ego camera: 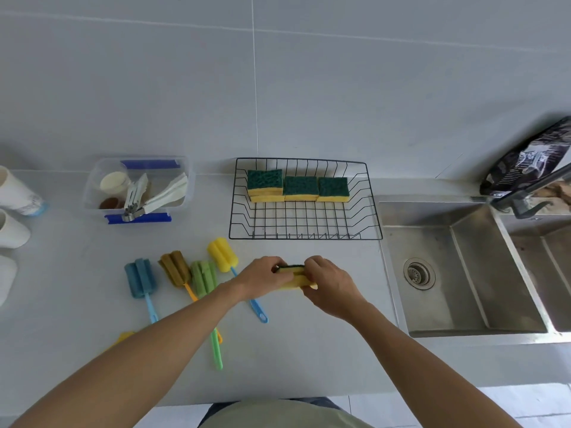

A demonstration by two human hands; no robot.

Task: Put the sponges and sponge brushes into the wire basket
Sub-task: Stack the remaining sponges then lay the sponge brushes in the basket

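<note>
Left hand (265, 274) and right hand (328, 284) both grasp a rectangular yellow foam sponge (293, 278), green-topped, just before the black wire basket (304, 231).

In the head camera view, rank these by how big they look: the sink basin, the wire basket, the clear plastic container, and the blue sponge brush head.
1. sink basin
2. wire basket
3. clear plastic container
4. blue sponge brush head

The sink and the basket look close in size, so their order is unsure.

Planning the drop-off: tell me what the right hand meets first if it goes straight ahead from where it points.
Probably the near rim of the wire basket; the counter between looks free. The right hand and left hand hold a sponge; its exact heading is unclear.
</note>
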